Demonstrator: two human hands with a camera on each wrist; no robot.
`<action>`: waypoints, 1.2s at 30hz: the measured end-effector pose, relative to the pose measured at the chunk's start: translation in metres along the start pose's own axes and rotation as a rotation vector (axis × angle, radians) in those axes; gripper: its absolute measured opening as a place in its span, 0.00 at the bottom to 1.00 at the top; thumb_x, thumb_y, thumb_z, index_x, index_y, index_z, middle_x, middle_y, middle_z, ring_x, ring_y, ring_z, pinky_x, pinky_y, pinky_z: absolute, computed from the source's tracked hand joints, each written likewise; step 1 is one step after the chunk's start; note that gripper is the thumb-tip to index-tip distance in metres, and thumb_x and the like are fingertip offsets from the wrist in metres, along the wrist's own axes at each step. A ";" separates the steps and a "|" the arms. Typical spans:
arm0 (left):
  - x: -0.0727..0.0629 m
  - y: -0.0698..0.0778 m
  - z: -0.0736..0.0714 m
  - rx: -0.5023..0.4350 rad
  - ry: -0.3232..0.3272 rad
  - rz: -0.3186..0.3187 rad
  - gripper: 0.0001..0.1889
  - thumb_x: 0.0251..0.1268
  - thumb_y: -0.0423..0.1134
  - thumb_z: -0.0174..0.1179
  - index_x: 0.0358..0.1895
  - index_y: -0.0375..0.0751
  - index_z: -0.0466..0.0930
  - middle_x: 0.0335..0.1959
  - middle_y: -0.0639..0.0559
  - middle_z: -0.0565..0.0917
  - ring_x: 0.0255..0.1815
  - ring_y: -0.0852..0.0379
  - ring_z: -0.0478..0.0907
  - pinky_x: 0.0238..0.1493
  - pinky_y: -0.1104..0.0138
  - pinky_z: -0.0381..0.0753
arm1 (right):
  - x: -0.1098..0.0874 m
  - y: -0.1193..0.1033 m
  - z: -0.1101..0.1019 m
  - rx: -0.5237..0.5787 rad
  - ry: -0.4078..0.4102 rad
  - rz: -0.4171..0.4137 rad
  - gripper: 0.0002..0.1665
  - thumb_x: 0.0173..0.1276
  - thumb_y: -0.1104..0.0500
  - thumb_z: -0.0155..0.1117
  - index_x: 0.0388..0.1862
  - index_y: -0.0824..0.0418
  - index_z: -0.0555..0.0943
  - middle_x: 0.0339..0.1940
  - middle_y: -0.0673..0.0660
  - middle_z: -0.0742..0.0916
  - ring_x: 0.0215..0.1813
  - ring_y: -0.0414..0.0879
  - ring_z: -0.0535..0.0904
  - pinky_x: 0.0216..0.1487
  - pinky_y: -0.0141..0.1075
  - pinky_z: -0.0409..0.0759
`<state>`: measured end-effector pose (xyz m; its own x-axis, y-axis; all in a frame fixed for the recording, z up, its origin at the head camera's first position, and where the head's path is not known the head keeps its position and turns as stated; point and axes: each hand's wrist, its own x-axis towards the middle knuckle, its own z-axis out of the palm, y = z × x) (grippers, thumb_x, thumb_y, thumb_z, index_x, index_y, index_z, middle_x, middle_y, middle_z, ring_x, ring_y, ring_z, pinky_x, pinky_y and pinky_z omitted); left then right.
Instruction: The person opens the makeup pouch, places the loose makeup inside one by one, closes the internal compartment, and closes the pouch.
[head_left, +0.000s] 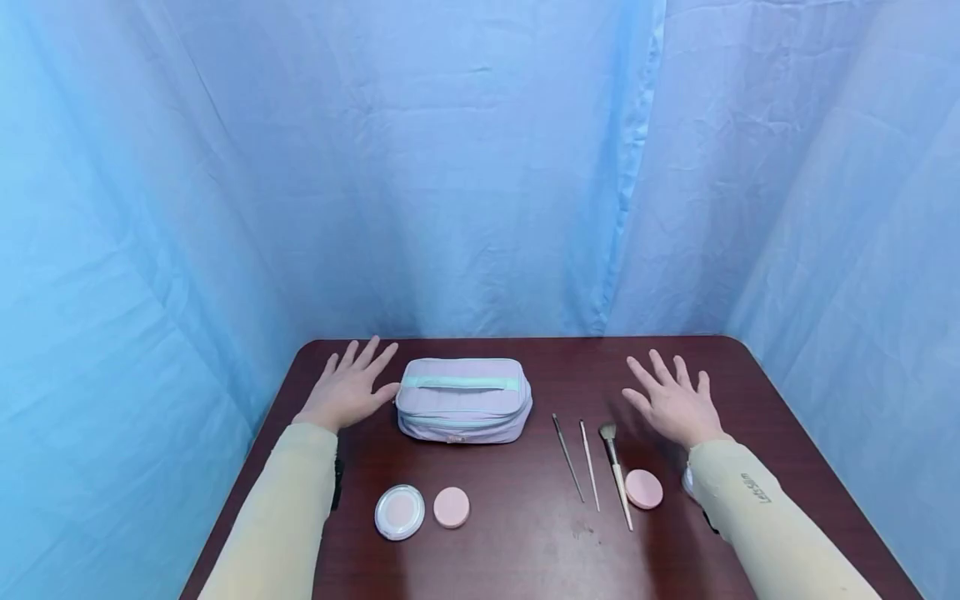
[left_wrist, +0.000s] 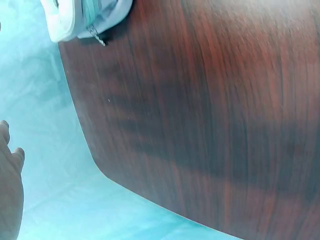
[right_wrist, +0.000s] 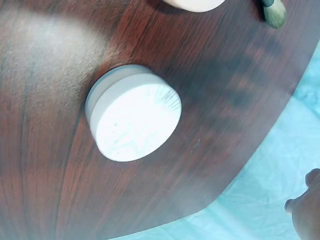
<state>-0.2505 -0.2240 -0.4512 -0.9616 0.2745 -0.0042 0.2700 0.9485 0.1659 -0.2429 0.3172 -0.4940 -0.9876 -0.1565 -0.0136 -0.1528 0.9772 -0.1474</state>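
Observation:
My left hand (head_left: 348,392) is held with fingers spread, its thumb tip right at the left end of a lilac zip cosmetic bag (head_left: 461,417) with a mint handle. My right hand (head_left: 675,407), fingers also spread and holding nothing, is beyond a large makeup brush (head_left: 617,475) and a round pink case (head_left: 643,489). Two thin brushes, one dark (head_left: 568,458) and one pale (head_left: 590,464), lie left of the large one. A white round lidded container (right_wrist: 137,120) shows whole in the right wrist view; in the head view my right sleeve mostly covers it.
Nearer the front left lie a clear-rimmed round compact (head_left: 400,512) and a second round pink case (head_left: 452,507). Everything stands on a dark red-brown wooden table (head_left: 517,550) with rounded far corners. Blue curtains (head_left: 480,183) hang behind it and along both sides.

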 end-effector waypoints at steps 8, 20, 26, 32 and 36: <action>0.012 0.017 0.007 -0.005 -0.024 0.031 0.39 0.77 0.61 0.50 0.84 0.56 0.49 0.84 0.44 0.50 0.83 0.32 0.42 0.78 0.35 0.43 | 0.007 -0.016 0.005 0.003 0.017 -0.053 0.42 0.79 0.29 0.41 0.85 0.44 0.53 0.85 0.64 0.52 0.82 0.74 0.41 0.71 0.77 0.35; 0.024 0.034 0.018 -0.058 -0.098 0.059 0.39 0.76 0.63 0.48 0.84 0.59 0.47 0.85 0.46 0.49 0.83 0.34 0.41 0.79 0.37 0.41 | 0.016 -0.057 0.011 0.003 0.032 -0.182 0.39 0.80 0.35 0.49 0.84 0.43 0.57 0.85 0.61 0.55 0.83 0.71 0.44 0.73 0.74 0.42; 0.026 0.035 0.027 -0.126 -0.130 0.048 0.38 0.78 0.60 0.50 0.84 0.59 0.48 0.85 0.46 0.47 0.83 0.32 0.41 0.78 0.36 0.42 | 0.017 -0.085 0.015 0.026 0.035 -0.262 0.38 0.78 0.38 0.55 0.83 0.44 0.60 0.84 0.60 0.58 0.83 0.69 0.47 0.74 0.73 0.45; 0.023 0.039 0.037 -0.150 -0.176 0.052 0.36 0.79 0.61 0.47 0.84 0.57 0.50 0.85 0.45 0.47 0.83 0.31 0.42 0.77 0.34 0.43 | 0.017 -0.105 0.033 0.014 0.051 -0.325 0.38 0.77 0.37 0.56 0.82 0.43 0.63 0.83 0.60 0.63 0.82 0.68 0.52 0.74 0.72 0.50; 0.023 0.041 0.042 -0.146 -0.195 0.049 0.37 0.78 0.63 0.47 0.84 0.58 0.50 0.85 0.47 0.48 0.83 0.32 0.42 0.78 0.36 0.44 | 0.016 -0.117 0.042 0.028 0.031 -0.353 0.38 0.77 0.37 0.57 0.81 0.44 0.64 0.83 0.59 0.63 0.82 0.67 0.52 0.75 0.71 0.50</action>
<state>-0.2594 -0.1722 -0.4855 -0.9158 0.3589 -0.1804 0.2930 0.9041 0.3111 -0.2388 0.1941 -0.5185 -0.8749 -0.4788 0.0726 -0.4840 0.8595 -0.1646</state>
